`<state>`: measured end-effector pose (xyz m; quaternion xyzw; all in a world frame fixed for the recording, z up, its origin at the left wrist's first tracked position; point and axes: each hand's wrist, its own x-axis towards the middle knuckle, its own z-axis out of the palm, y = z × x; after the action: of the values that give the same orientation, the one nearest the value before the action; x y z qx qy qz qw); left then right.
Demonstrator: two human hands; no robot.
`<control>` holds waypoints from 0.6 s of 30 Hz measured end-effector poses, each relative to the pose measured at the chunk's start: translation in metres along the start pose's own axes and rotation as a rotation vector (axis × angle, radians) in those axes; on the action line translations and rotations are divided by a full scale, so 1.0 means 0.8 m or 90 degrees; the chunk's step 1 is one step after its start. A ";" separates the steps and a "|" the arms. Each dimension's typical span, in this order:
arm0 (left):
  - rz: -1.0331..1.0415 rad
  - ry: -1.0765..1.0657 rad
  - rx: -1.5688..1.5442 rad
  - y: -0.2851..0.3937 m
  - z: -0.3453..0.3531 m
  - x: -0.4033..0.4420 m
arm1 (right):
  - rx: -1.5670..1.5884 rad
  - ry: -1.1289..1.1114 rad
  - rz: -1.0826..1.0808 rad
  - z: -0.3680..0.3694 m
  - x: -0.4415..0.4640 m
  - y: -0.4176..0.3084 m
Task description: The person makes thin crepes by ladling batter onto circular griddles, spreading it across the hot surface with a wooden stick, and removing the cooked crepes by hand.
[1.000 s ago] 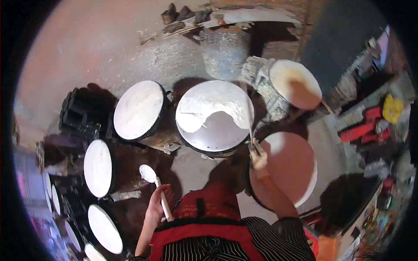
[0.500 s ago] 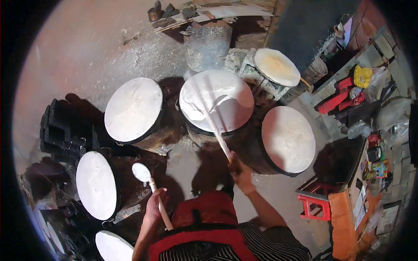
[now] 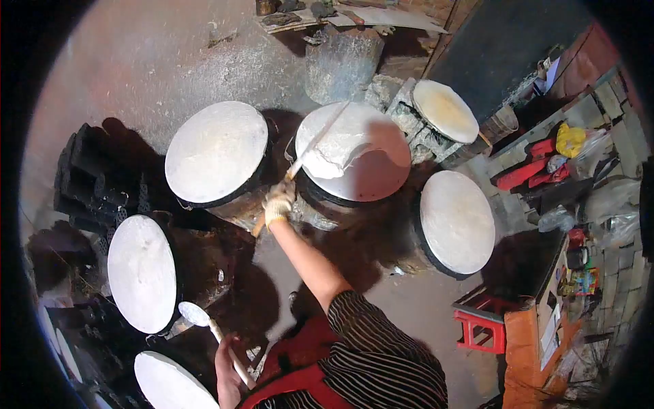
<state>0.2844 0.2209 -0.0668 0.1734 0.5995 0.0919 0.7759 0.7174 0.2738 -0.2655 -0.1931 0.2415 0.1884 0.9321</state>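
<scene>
My right hand (image 3: 278, 200), with a pale glove or cuff at the wrist, is wrapped round a long flat wooden stick (image 3: 320, 138). The stick's blade lies over the left part of the middle round griddle (image 3: 385, 153). A thin white layer (image 3: 325, 165) with a ragged, folded edge covers that side of the griddle; the right side looks smoother and is in shadow. Low at the left, my left hand (image 3: 228, 373) grips the handle of a ladle (image 3: 195, 314). The ladle's white-coated bowl is near the lower edge of the left griddle (image 3: 142, 274).
More white-topped griddles stand around: upper left (image 3: 216, 153), right (image 3: 458, 221) and lower left (image 3: 172, 385). A yellowish round top (image 3: 446, 111) sits at the back. Black cylinders (image 3: 95, 177) are stacked at left. A red stool (image 3: 480, 330) stands at lower right.
My right hand has swung left with the stick, which now slants up to the right. The white layer's torn edge has shifted. The ladle and left hand have moved lower left; the view has turned slightly.
</scene>
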 end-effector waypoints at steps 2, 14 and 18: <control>-0.003 -0.097 0.015 -0.002 -0.022 0.034 | -0.121 0.065 -0.007 0.014 -0.111 -0.035; 0.003 -0.205 0.188 -0.021 0.076 0.016 | -0.382 0.086 -0.183 -0.041 -0.172 -0.236; -0.019 -0.232 0.223 -0.040 0.098 0.022 | -0.402 0.015 -0.045 -0.087 -0.114 -0.190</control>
<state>0.3624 0.1853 -0.0778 0.3102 0.4588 -0.0575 0.8307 0.6843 0.0888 -0.2333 -0.4832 0.1752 0.2193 0.8293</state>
